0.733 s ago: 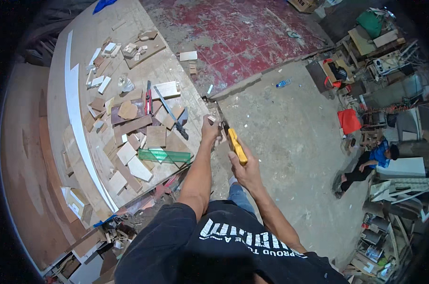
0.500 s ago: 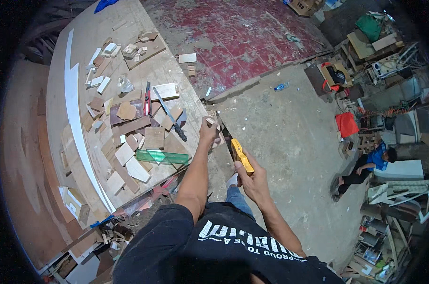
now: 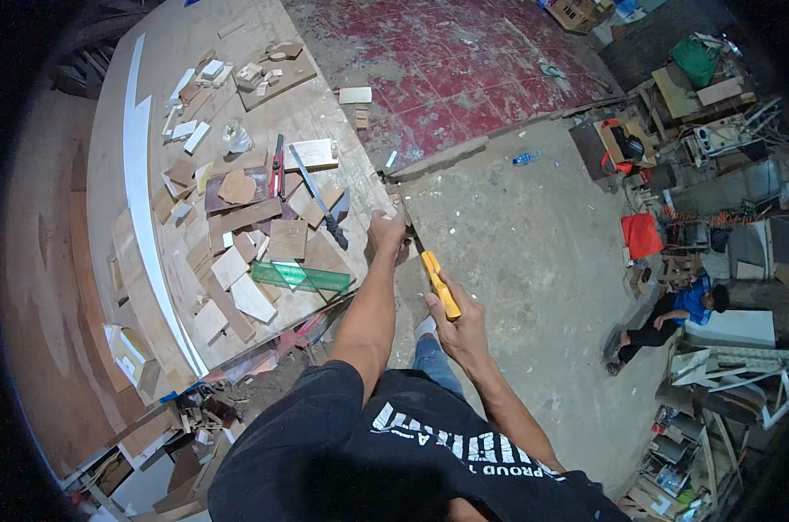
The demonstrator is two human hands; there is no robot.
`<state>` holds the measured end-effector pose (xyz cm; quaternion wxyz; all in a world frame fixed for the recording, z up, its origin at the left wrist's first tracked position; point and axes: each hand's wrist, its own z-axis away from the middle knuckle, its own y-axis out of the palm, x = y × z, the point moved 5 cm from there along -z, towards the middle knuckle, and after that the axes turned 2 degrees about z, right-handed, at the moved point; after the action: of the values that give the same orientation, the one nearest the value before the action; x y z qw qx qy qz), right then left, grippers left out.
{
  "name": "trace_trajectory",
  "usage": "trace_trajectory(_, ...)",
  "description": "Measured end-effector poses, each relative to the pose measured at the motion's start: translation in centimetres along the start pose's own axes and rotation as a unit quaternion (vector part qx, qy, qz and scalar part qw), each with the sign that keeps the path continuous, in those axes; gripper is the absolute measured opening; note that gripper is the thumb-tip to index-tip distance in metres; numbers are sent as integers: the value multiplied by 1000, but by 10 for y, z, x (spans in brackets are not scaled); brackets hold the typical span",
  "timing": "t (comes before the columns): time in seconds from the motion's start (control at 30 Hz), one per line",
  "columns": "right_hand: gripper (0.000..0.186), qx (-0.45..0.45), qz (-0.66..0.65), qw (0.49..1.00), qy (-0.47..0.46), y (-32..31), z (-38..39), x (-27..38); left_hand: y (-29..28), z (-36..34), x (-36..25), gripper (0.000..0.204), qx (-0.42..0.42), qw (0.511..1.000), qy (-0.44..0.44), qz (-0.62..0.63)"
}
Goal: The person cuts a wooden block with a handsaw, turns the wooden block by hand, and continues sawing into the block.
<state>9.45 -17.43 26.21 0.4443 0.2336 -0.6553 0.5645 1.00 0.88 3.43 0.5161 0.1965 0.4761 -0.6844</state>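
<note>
The left hand (image 3: 386, 233) is clenched on a small pale piece of wood (image 3: 395, 210) at the right edge of the table (image 3: 151, 78), with the forearm running down to the lower edge of the view. The right hand (image 3: 461, 324) is closed around the yellow handle of a handsaw (image 3: 438, 283). The saw blade runs up and to the left from the handle and meets the wood piece just beside the left hand; its far tip is too thin to make out.

The table is a large plywood sheet that fills the left half of the view. Items on it:

- A green transparent ruler (image 3: 300, 277) lies near the table's near right corner, to the left of the left forearm.
- A second saw with a dark handle (image 3: 319, 199) lies diagonally just left of the left hand.
- A red-handled tool (image 3: 278, 163) lies farther off, beside a pale wood block (image 3: 311, 154).
- Many flat wood offcuts (image 3: 238, 261) are scattered across the middle of the table.
- A long white strip (image 3: 138, 174) runs along the left side.

To the right is a grey concrete floor (image 3: 534, 261); farther away the floor is red. A person in a blue top (image 3: 683, 309) sits on the floor at the far right, well apart from the table.
</note>
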Motion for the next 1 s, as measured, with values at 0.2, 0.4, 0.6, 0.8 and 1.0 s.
trace_trajectory(0.2,42,30,-45,995,87,-5,-6,14,-3,7,1,47,4,998,-58,-10)
trace_trajectory(0.4,41,-20,-85,990,112,-13,-14,-2,20,11,1,46,-19,999,-4,-44)
trace_trajectory(0.6,40,-24,-76,991,103,-17,22,-30,5,17,-10,43,-23,998,37,-43)
trace_trajectory(0.8,47,17,-47,998,26,1,37,-44,-15,8,0,35,-77,996,50,-13)
trace_trajectory(1.0,57,67,-44,996,26,17,65,-59,-17,-6,17,35,-145,976,157,29)
